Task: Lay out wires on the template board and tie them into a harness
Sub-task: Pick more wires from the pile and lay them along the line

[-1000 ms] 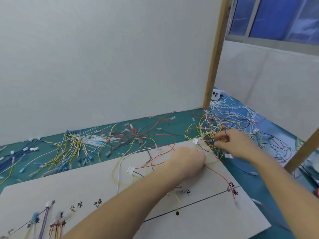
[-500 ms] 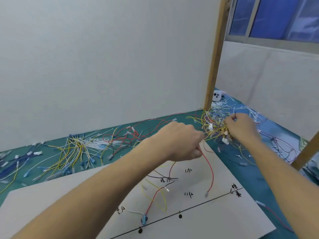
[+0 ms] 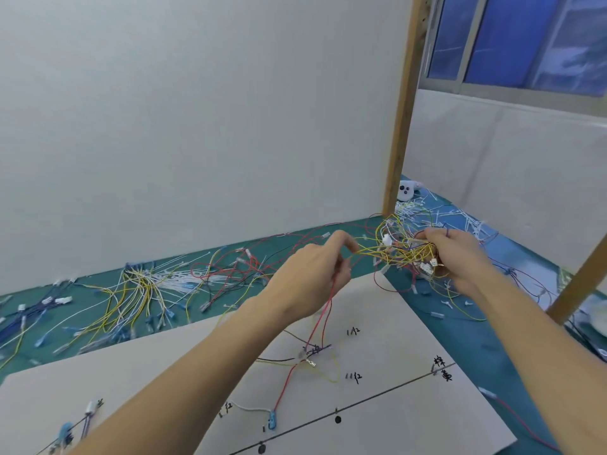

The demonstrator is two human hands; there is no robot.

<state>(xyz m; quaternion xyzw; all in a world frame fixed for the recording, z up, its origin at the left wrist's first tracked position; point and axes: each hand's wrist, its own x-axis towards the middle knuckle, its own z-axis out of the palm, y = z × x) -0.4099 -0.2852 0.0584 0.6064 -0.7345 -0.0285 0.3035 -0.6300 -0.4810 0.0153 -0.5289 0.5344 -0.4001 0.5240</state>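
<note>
Right hand [image 3: 456,261] curled round a tangled bundle of wires [image 3: 402,251], mostly yellow with some red and dark strands, small white connectors [image 3: 387,239] caught in it; bundle raised above the far right corner of the template board [image 3: 410,405]. Left hand [image 3: 315,274] just beside the bundle, thumb and fingers closed on yellow strands drawn out leftward from the tangle; red wires [image 3: 323,318] trailing down from under the same hand to the board. Exact finger contact on the red wires not resolvable.

On the board below: red, yellow and dark wire ends gathered near a metal terminal [image 3: 310,362], one red lead running on to a blue connector [image 3: 271,422] next to the black drawn line [image 3: 387,394]. Handwritten black labels beside the line and near the wire ends; black dots on the line. More connectors [image 3: 65,433] at the near left edge of the board, blurred.

Beyond the board, on the green mat [image 3: 492,343]: loose yellow and white wires [image 3: 144,287] fanned out at left, blue ones [image 3: 19,320] further left, red and black ones [image 3: 236,267] in the middle. White cable ties [image 3: 423,210] heaped at far right by a wooden post [image 3: 402,106]. White partition wall [image 3: 197,110] behind.
</note>
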